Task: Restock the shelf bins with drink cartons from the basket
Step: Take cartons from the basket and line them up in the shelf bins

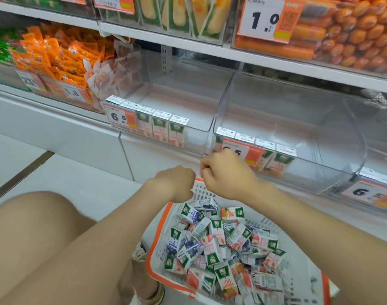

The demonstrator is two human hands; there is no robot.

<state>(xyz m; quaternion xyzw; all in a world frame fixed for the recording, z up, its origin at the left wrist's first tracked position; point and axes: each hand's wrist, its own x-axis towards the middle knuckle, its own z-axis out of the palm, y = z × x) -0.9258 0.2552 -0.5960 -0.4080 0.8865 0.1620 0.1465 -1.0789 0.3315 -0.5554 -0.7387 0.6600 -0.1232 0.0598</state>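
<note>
- The basket (166, 225) sits on the floor, near the person and a little to the right. It is white with an orange rim.
- The drink cartons (223, 245) lie in a jumbled heap inside it. They point every which way, some flat and some tipped on an edge, so their long sides do not line up.
- The left hand (177, 183) and the right hand (227, 175) both hang over the far end of the basket, close to each other.
- Both hands are curled like loose fists with the fingers tucked in. I see no carton in either one, but I cannot tell if something small hides inside.
- The heap is below the hands and nearer to the person. I think the next move is to reach down and back into it.
- Both hands look about the same way from the heap. The right hand is closer to the right bin.
- The left bin (199, 111) is clear plastic. It has one row of cartons (159, 126) standing up along its front wall, with lots of bare room behind.
- The right bin (320, 137) has a short standing row (273, 157) at its front left. The rest of it is bare.
- Both bins are open on top, so a carton can go in over the front wall.
- The shelf above (254, 56) hangs low over the backs of the bins, so hands should come in from the front.
</note>
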